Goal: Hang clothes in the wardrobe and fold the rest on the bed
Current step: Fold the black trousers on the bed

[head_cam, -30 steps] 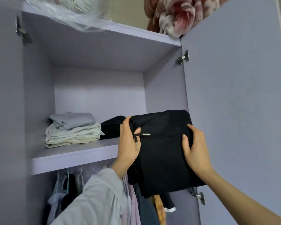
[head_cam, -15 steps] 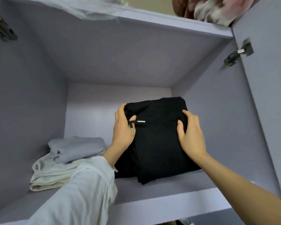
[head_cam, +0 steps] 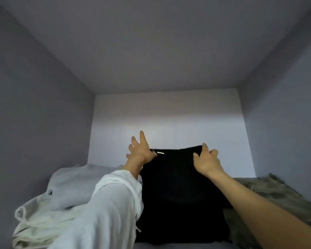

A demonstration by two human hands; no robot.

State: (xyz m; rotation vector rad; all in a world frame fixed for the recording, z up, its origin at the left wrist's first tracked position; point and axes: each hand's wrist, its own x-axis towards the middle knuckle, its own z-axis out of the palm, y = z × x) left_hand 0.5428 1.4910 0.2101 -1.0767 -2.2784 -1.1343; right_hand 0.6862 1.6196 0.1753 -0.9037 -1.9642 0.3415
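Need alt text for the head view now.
Both hands, left and right, fingers spread, push a folded black garment deep onto a wardrobe shelf, between a pale pile and an olive garment.

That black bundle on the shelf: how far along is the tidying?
Done: folded pale clothes sit stacked at left, an olive garment at right. In hand: the left hand and right hand touch the folded black garment between them, fingers spread. What remains lies out of view.

Home bedroom, inside a lilac wardrobe compartment (head_cam: 151, 51), folded clothes (head_cam: 65, 191) stacked on its shelf
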